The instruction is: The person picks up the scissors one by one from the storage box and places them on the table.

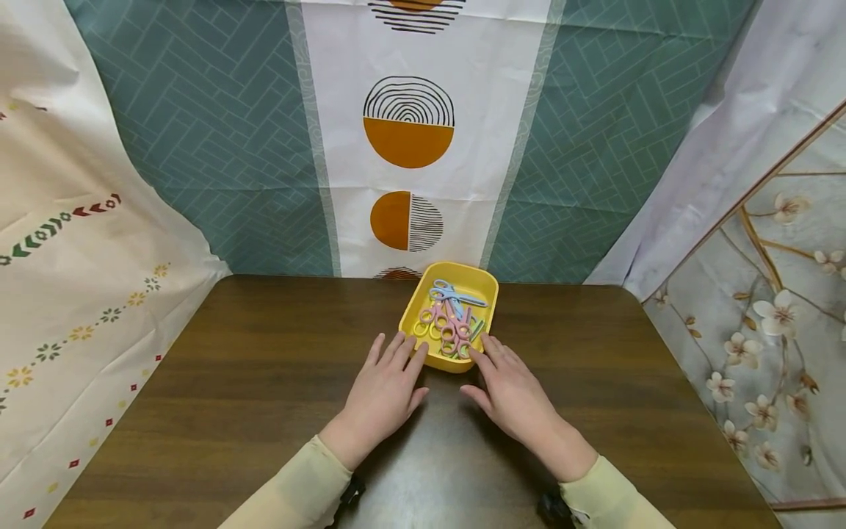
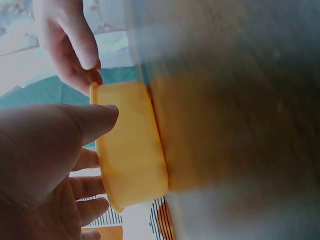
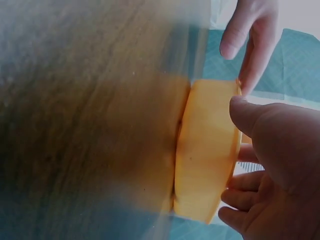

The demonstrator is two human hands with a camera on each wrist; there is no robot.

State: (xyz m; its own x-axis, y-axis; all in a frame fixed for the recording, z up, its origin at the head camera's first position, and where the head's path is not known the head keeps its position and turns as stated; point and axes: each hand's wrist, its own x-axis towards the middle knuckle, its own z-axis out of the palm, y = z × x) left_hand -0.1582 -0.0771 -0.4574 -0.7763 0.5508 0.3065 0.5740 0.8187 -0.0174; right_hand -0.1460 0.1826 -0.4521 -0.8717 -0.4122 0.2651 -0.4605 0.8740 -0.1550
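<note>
A yellow plastic tray [image 1: 428,294] stands on the table against the backdrop, slightly turned. Inside it lie several pairs of scissors: blue scissors [image 1: 463,297] toward the back, pink scissors [image 1: 451,320] in the middle, and yellow and green ones partly hidden beneath. At the tray's front left corner is my left hand [image 1: 380,393], its fingers extended at the rim and its thumb apart from the front wall. My right hand [image 1: 515,397] lies likewise at the front right corner, fingertips at the rim. Both wrist views show the tray's front wall [image 2: 131,145] between the two hands.
The dark brown wooden table [image 1: 264,382] extends to both sides of the tray. A patterned cloth [image 1: 410,147] hangs right behind the table's back edge. Other cloths hang at the left [image 1: 86,294] and right [image 1: 780,330] sides.
</note>
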